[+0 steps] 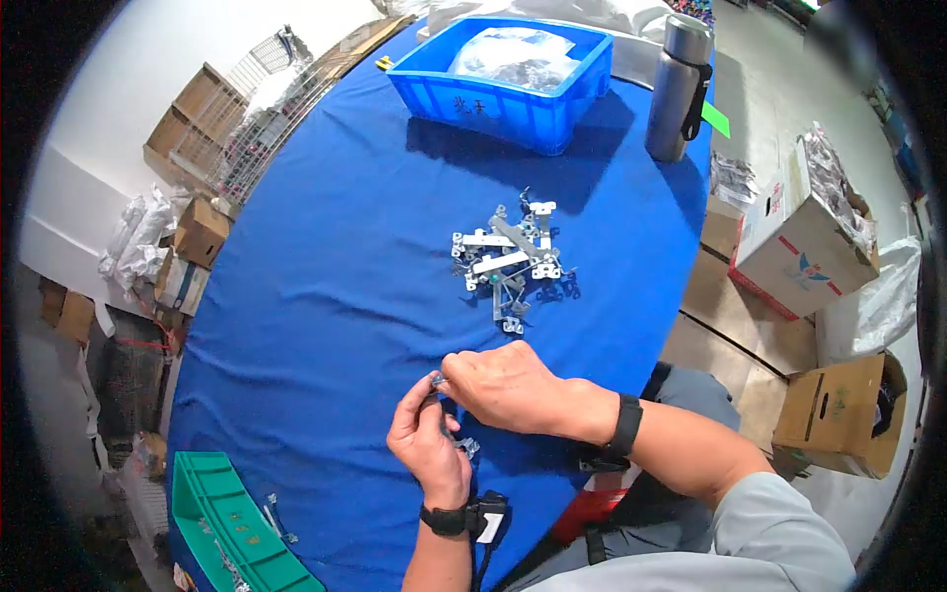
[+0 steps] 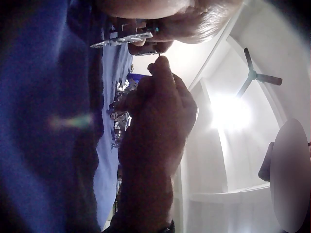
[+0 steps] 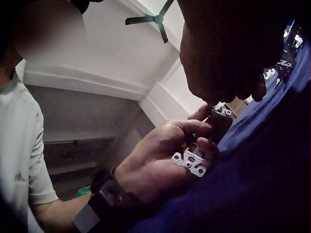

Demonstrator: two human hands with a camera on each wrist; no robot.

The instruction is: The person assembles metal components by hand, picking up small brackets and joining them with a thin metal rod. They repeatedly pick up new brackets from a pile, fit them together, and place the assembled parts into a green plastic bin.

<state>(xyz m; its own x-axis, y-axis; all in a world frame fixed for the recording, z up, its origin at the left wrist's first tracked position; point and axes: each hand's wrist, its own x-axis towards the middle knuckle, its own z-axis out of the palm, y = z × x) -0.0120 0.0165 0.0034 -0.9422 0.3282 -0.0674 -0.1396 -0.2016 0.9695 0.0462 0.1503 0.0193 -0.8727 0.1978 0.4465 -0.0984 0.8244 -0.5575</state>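
Observation:
A small metal part with a flat, holed end plate [image 3: 189, 163] lies in the left hand [image 1: 431, 446], whose fingers curl round it. In the right wrist view the plate juts out below the left hand [image 3: 160, 162], and another holed end [image 3: 222, 111] shows at its fingertips. The right hand [image 1: 513, 387] meets the left fingertips with thumb and fingers pinched at the part's far end; what exactly it pinches is too small to tell. Beyond the hands, a loose pile of similar metal parts [image 1: 501, 263] lies on the blue cloth [image 1: 316, 326].
A blue bin [image 1: 483, 111] holding a clear plastic bag stands at the table's far end, with a steel flask [image 1: 677, 94] on its right. At the near left sits a green tray [image 1: 242, 523] with small metal pieces, a few more beside it. Cardboard boxes [image 1: 827, 405] stand right of the table.

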